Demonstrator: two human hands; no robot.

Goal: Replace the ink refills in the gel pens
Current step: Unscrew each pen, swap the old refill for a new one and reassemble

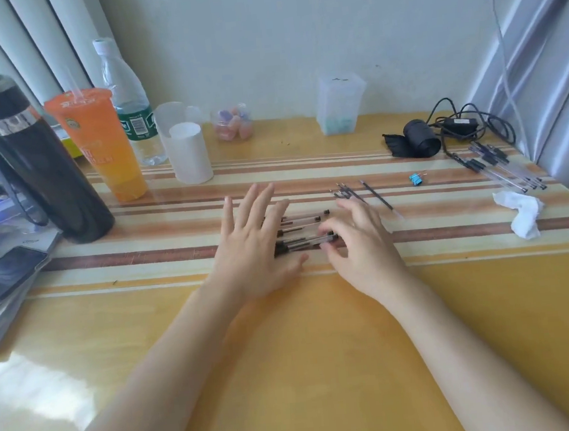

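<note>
Several clear gel pens (303, 231) with black tips lie side by side on the striped desk (288, 352), between my two hands. My left hand (251, 242) rests flat over their left ends with fingers spread. My right hand (357, 243) curls over their right ends, and its fingertips touch the nearest pen; whether it grips the pen is unclear. A few thin dark refills (344, 191) lie just behind my right hand, and one more refill (376, 195) lies slanted to their right. Another group of clear pens (502, 168) sits at the far right.
A black flask (30, 158), orange cup (98, 145), water bottle (128, 101) and white cup (187, 148) stand at the back left. A black cable and roll (421, 138), a small blue item (415, 180) and a crumpled tissue (523, 211) lie right. Books (2, 274) lie at the left edge.
</note>
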